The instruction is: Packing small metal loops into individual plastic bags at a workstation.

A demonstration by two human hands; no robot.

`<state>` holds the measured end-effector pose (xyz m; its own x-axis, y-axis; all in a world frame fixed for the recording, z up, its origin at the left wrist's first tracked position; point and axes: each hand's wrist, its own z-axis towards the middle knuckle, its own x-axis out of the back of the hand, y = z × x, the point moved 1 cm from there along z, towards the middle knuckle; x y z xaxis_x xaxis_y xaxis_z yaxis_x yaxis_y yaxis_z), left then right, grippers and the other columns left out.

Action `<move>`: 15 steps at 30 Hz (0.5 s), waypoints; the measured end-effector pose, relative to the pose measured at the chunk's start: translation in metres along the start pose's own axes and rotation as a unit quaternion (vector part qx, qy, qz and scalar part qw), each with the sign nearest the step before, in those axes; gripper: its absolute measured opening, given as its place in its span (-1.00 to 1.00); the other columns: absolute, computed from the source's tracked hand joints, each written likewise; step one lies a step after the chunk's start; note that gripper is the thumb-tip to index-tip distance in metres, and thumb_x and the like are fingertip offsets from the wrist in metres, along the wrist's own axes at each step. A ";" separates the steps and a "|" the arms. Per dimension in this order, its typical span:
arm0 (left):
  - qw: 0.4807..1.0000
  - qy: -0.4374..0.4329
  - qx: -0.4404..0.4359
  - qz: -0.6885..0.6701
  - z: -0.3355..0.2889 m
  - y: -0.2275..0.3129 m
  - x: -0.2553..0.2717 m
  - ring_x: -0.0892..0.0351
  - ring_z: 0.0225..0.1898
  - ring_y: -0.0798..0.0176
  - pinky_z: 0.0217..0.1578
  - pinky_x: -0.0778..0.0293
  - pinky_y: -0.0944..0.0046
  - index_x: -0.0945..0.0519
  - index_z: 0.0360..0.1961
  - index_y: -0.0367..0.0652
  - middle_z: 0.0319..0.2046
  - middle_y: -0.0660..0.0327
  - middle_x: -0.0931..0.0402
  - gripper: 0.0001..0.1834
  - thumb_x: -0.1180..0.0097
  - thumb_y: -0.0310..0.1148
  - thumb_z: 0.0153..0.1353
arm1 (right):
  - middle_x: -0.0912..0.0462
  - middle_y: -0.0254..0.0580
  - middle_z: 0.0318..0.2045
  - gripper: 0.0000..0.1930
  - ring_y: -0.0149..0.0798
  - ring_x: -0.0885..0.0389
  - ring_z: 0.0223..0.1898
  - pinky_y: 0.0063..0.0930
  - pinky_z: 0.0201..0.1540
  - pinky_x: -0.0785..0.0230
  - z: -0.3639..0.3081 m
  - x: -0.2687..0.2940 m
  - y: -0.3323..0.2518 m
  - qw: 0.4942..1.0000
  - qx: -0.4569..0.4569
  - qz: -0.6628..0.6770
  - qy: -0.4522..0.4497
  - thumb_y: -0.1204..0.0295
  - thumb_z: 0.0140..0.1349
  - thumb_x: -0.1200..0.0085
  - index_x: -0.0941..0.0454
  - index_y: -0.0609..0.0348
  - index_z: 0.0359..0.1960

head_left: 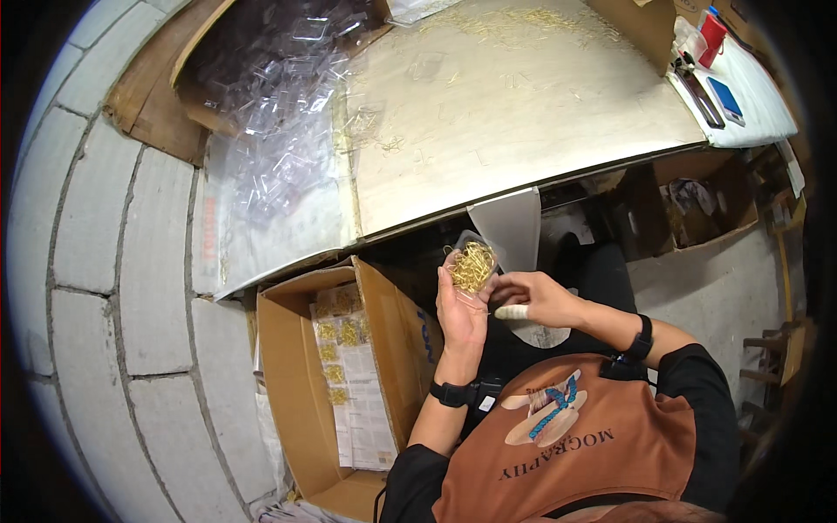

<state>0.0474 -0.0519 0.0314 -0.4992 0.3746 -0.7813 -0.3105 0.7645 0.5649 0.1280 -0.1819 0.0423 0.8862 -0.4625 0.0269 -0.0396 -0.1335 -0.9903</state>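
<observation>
A small clear plastic box (490, 250) heaped with thin gold-coloured metal hooks (472, 267) rests in my left hand (462, 315), held beyond the table's near edge. The fingers of that hand are mostly hidden under the box; its thumb lies along the left side. Close by on the right, my right hand (542, 301) is curled with its fingertips at the box's near corner. A white wrapping covers one of its digits. Whatever sits between these fingertips is hidden.
To the left, an open cardboard box (281, 336) holds paper sheets and clear packs of gold pieces. Clear plastic boxes (296, 131) are piled on the table's left part. Loose gold hooks (540, 24) lie scattered farther back. A blue device (724, 97) sits far right.
</observation>
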 end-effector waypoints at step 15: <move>0.990 0.063 -0.109 0.066 0.001 -0.027 0.000 -0.41 0.07 0.10 0.03 -0.45 0.02 -0.23 0.19 -0.20 0.08 0.05 -0.32 -0.50 0.25 -0.06 0.39 | -0.59 -0.22 -0.60 -0.86 -0.46 -0.53 -0.64 -0.58 -0.57 -0.38 0.011 -0.007 -0.001 0.992 -0.094 0.054 0.061 0.51 0.16 -0.15 -0.56 0.39 -0.39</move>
<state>0.0562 -0.0719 0.0163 -0.6394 0.3844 -0.6658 -0.3967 0.5769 0.7140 0.1268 -0.1692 0.0415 0.8097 -0.5848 -0.0498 -0.2267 -0.2332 -0.9456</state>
